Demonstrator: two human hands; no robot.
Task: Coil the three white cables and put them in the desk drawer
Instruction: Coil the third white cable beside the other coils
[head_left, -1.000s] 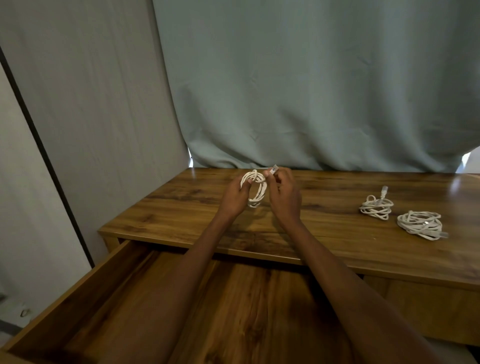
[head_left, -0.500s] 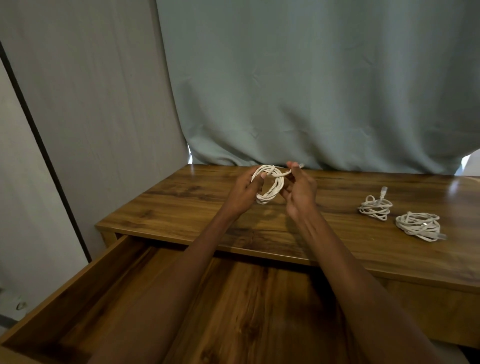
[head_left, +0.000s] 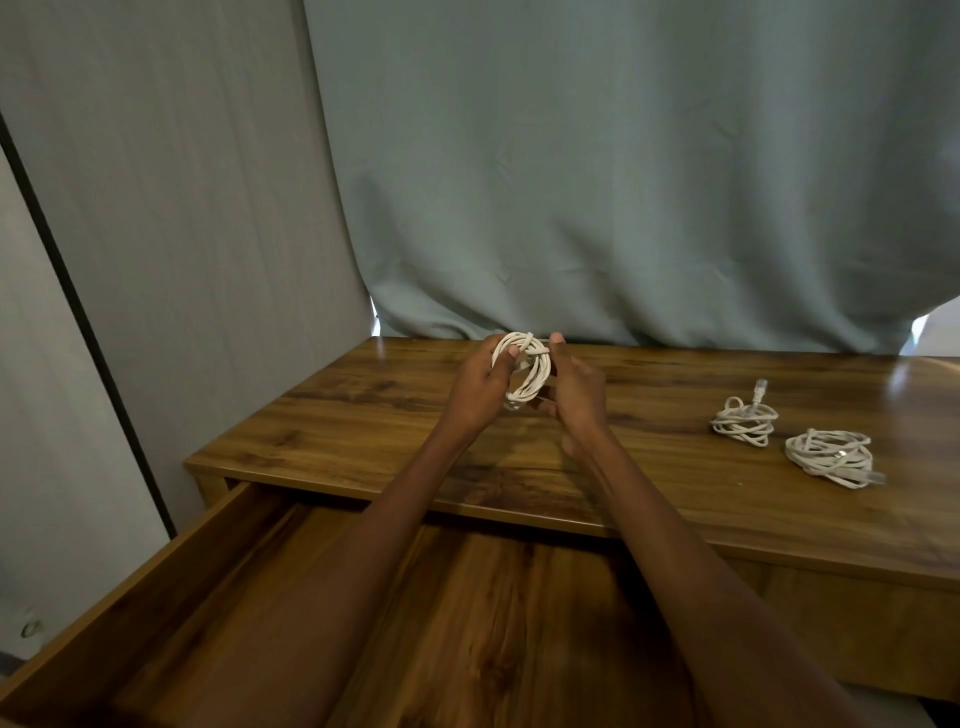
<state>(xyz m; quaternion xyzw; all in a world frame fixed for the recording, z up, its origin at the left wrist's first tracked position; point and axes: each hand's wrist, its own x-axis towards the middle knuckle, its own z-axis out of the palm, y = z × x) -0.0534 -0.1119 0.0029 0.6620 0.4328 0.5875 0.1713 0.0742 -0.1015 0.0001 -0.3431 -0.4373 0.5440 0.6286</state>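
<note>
Hands meet above the bench (head_left: 363, 436): the left hand (head_left: 475, 387) curls its grip round a coiled white cable (head_left: 527, 371), the right hand (head_left: 574, 387) pinching its top. Two other coiled cables (head_left: 744, 420) (head_left: 830, 457) lie right. The drawer (head_left: 130, 587) stands open below.

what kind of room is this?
Probably a home or small office room, at a desk. Signs: a wooden desk with its drawer pulled open, a grey-green curtain hanging behind it, and plain wall panels on the left.
</note>
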